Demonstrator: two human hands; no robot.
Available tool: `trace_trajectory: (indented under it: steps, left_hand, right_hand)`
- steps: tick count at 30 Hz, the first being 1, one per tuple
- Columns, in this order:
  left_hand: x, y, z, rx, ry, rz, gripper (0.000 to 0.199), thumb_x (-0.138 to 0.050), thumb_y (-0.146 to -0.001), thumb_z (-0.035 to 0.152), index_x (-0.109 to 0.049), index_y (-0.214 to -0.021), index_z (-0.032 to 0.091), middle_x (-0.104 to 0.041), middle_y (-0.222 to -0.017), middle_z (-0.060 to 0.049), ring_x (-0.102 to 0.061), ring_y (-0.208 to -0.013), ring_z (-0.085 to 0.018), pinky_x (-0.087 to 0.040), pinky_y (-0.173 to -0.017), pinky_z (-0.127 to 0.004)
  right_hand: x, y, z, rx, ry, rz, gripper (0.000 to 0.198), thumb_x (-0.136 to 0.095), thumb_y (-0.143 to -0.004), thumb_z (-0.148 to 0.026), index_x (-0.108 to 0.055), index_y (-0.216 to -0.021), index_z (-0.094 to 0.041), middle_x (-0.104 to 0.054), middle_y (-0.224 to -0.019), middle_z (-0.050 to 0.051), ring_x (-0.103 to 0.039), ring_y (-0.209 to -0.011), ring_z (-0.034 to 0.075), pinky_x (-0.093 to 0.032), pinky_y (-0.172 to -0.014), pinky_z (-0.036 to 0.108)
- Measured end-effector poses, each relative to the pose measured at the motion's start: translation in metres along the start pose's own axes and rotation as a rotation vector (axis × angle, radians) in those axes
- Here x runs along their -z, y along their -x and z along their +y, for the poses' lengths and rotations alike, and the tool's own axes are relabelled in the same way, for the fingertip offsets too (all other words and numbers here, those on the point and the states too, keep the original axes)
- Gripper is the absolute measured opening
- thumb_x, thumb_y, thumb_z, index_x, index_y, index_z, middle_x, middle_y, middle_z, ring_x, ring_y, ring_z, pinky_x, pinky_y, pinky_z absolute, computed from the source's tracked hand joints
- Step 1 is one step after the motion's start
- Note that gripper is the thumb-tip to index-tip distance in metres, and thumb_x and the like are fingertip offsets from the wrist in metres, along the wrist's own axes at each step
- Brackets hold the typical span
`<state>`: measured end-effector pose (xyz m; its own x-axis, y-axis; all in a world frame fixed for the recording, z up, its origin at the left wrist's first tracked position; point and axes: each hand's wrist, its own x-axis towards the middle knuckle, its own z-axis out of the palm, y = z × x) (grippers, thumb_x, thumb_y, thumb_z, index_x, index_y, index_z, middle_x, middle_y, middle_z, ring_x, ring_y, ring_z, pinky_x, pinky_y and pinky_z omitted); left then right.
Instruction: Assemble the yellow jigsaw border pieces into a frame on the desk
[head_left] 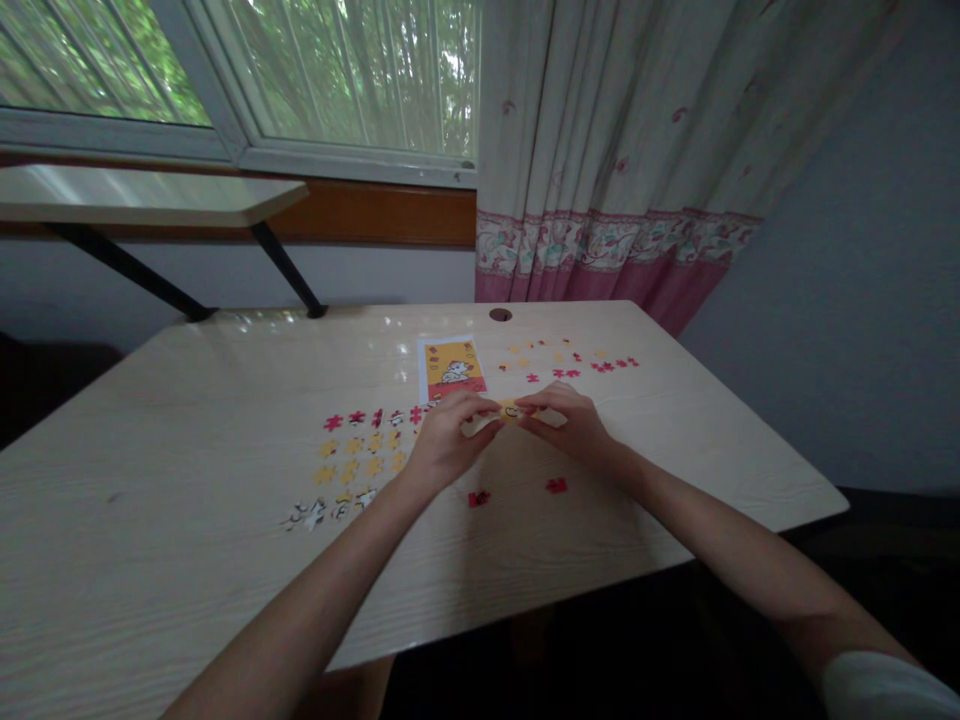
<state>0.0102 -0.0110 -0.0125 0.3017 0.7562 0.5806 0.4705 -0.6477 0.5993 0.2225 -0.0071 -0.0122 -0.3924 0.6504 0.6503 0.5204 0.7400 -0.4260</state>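
Note:
Between my two hands are yellow jigsaw puzzle pieces point(511, 410) with a dark curved mark, raised a little over the table. My left hand point(455, 432) pinches their left side with thumb and finger. On the right side, my right hand point(564, 415) pinches them the same way. Whether the pieces are joined I cannot tell. Below the hands lie two red puzzle pieces, a left one point(479, 497) and a right one point(556, 486). Just behind my left hand lies a picture card point(454, 366) showing a white animal on yellow and red.
Rows of red, yellow and white puzzle pieces point(351, 467) lie left of my hands. More red pieces point(566, 373) and small yellow ones spread at the back right. A raised shelf point(150, 200) on black legs stands at the back left of the table point(187, 430). A curtain point(600, 150) hangs behind.

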Motion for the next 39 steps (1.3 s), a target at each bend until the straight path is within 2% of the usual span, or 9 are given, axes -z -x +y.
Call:
trace_trajectory:
  steps: [5, 6, 8, 11, 14, 21, 30, 39]
  left_hand:
    - [0.038, 0.001, -0.009, 0.056, -0.127, -0.162, 0.011, -0.067, -0.073, 0.026, -0.069, -0.082, 0.021, -0.068, -0.083, -0.005, -0.058, -0.081, -0.021, -0.045, -0.074, -0.034]
    - [0.045, 0.001, -0.012, 0.071, -0.140, -0.234, 0.012, -0.066, -0.073, 0.028, -0.070, -0.082, 0.022, -0.068, -0.082, -0.005, -0.058, -0.080, -0.021, -0.045, -0.074, -0.034]
    - [0.055, 0.001, -0.019, 0.078, -0.140, -0.353, 0.011, -0.065, -0.073, 0.031, -0.071, -0.078, 0.022, -0.069, -0.078, -0.005, -0.057, -0.076, -0.020, -0.044, -0.073, -0.033]
    - [0.059, 0.002, -0.027, 0.084, -0.143, -0.428, 0.012, -0.063, -0.073, 0.030, -0.072, -0.076, 0.023, -0.067, -0.072, -0.004, -0.056, -0.072, -0.018, -0.043, -0.069, -0.029]
    - [0.056, 0.004, -0.030, 0.062, -0.171, -0.442, 0.011, -0.064, -0.071, 0.029, -0.072, -0.076, 0.024, -0.066, -0.069, -0.003, -0.056, -0.071, -0.018, -0.042, -0.069, -0.029]
    - [0.044, 0.007, -0.030, 0.043, -0.236, -0.467, 0.011, -0.064, -0.074, 0.031, -0.070, -0.079, 0.023, -0.064, -0.071, -0.004, -0.055, -0.075, -0.020, -0.040, -0.075, -0.033]
    - [0.037, 0.008, -0.026, 0.038, -0.226, -0.419, 0.013, -0.068, -0.072, 0.031, -0.072, -0.081, 0.023, -0.065, -0.067, -0.003, -0.056, -0.070, -0.019, -0.042, -0.071, -0.034]
    - [0.031, 0.006, -0.012, 0.067, -0.259, -0.470, 0.018, -0.057, -0.080, 0.025, -0.072, -0.088, 0.019, -0.065, -0.070, -0.004, -0.056, -0.074, -0.019, -0.042, -0.075, -0.035]
  right_hand:
    - [0.012, -0.004, 0.022, 0.041, 0.050, -0.079, 0.015, -0.059, -0.085, -0.033, -0.069, -0.089, -0.022, -0.071, -0.079, 0.004, -0.063, -0.077, 0.016, -0.045, -0.075, 0.031]
    - [0.016, -0.005, 0.029, 0.029, 0.068, -0.091, 0.015, -0.059, -0.085, -0.033, -0.069, -0.087, -0.022, -0.071, -0.079, 0.004, -0.063, -0.077, 0.017, -0.046, -0.075, 0.032]
    - [0.023, -0.005, 0.043, -0.023, 0.108, -0.108, 0.016, -0.057, -0.085, -0.032, -0.070, -0.084, -0.021, -0.071, -0.079, 0.005, -0.063, -0.077, 0.017, -0.046, -0.075, 0.032]
    - [0.033, -0.004, 0.059, -0.131, 0.154, -0.148, 0.018, -0.056, -0.085, -0.030, -0.070, -0.085, -0.020, -0.071, -0.082, 0.006, -0.064, -0.078, 0.017, -0.046, -0.075, 0.032]
    - [0.038, -0.002, 0.070, -0.193, 0.184, -0.183, 0.018, -0.056, -0.085, -0.030, -0.071, -0.085, -0.019, -0.071, -0.084, 0.006, -0.064, -0.078, 0.017, -0.047, -0.072, 0.031]
    - [0.037, 0.001, 0.081, -0.204, 0.211, -0.266, 0.017, -0.058, -0.083, -0.028, -0.071, -0.081, -0.018, -0.071, -0.077, 0.005, -0.062, -0.073, 0.017, -0.045, -0.067, 0.029]
    - [0.037, 0.000, 0.076, -0.208, 0.207, -0.293, 0.016, -0.057, -0.083, -0.027, -0.071, -0.082, -0.018, -0.071, -0.077, 0.006, -0.061, -0.073, 0.017, -0.044, -0.067, 0.028]
    - [0.034, 0.000, 0.073, -0.239, 0.197, -0.339, 0.020, -0.054, -0.085, -0.030, -0.071, -0.084, -0.018, -0.070, -0.082, 0.006, -0.061, -0.078, 0.018, -0.044, -0.073, 0.030]
